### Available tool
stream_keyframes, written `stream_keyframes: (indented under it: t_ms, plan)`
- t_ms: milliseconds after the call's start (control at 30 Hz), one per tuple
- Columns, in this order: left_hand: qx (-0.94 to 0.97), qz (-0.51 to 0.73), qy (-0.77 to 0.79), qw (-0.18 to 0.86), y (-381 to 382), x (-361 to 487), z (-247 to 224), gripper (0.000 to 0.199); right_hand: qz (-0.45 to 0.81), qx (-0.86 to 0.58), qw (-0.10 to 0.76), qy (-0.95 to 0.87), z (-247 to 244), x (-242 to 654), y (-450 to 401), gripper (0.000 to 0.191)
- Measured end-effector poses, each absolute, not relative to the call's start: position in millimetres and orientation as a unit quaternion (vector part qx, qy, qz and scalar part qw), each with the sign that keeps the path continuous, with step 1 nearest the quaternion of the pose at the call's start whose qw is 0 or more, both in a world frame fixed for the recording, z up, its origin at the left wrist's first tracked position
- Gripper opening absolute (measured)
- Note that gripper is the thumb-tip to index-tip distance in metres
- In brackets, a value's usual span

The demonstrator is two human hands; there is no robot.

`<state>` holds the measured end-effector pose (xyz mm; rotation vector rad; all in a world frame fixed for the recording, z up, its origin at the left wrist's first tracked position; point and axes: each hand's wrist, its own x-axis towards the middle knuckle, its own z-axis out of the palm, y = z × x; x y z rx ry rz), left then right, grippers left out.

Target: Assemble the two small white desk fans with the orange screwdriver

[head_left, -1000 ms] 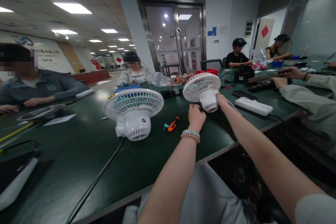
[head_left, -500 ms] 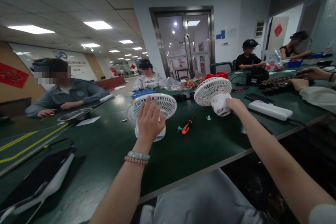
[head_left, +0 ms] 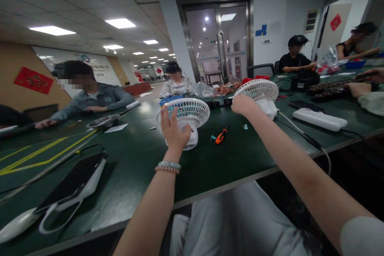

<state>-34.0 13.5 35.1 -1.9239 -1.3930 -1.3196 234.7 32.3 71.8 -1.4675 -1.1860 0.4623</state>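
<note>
Two small white fans stand on a dark green table. My left hand [head_left: 175,132] lies against the front of the left fan [head_left: 200,113], fingers spread across its cage and thumb apart. Its base shows below my thumb. My right hand [head_left: 242,105] is curled over the near left rim of the right fan [head_left: 265,90], fingertips hidden. That fan tilts back, and a white cord [head_left: 295,125] runs from its base over the table edge. Between the fans lie an orange and black screwdriver [head_left: 221,137], a small teal piece [head_left: 213,138] and a pale blue piece [head_left: 245,127].
At right are a white power strip [head_left: 319,119] and a dark phone [head_left: 306,106]. A black-topped device with a white cable [head_left: 72,182] lies at left. A blue tray [head_left: 171,99] and plastic bag [head_left: 204,89] sit behind the fans. Several people sit around the table.
My right hand has moved from the right fan's base to its cage rim. That fan has turned, and its cord now shows. My left hand stays on the left fan; the view has swung left.
</note>
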Motion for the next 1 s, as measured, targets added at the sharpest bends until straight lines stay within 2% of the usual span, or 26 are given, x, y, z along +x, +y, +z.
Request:
stream_keyframes:
  t_ms: [67,100,200,267,400,633,767,1000]
  plan:
    - [-0.678,-0.482,-0.516,0.205,16,-37,33,0.079,0.133,-0.619,0.353,-0.689,76,192,32,0.007]
    - [-0.670,-0.485,-0.525,0.200,18,-39,32,0.082,0.098,-0.590,0.275,-0.752,74,174,30,0.007]
    - [-0.647,-0.492,-0.556,0.174,22,-42,27,0.091,-0.004,-0.517,0.176,-0.838,54,139,26,0.025]
    - [-0.630,-0.497,-0.578,0.149,23,-42,25,0.094,-0.035,-0.482,0.129,-0.866,37,135,27,0.030]
    - [-0.605,-0.510,-0.602,0.104,23,-38,23,0.091,0.003,-0.443,0.106,-0.890,14,151,34,0.034]
    - [-0.598,-0.512,-0.612,0.074,22,-38,23,0.090,0.064,-0.428,0.063,-0.899,13,158,35,0.048]
    - [-0.583,-0.509,-0.629,0.075,24,-36,24,0.100,0.067,-0.415,0.062,-0.905,10,154,35,0.040]
    - [-0.520,-0.495,-0.696,0.003,28,-33,25,0.111,0.076,-0.409,0.087,-0.905,-1,155,46,0.031]
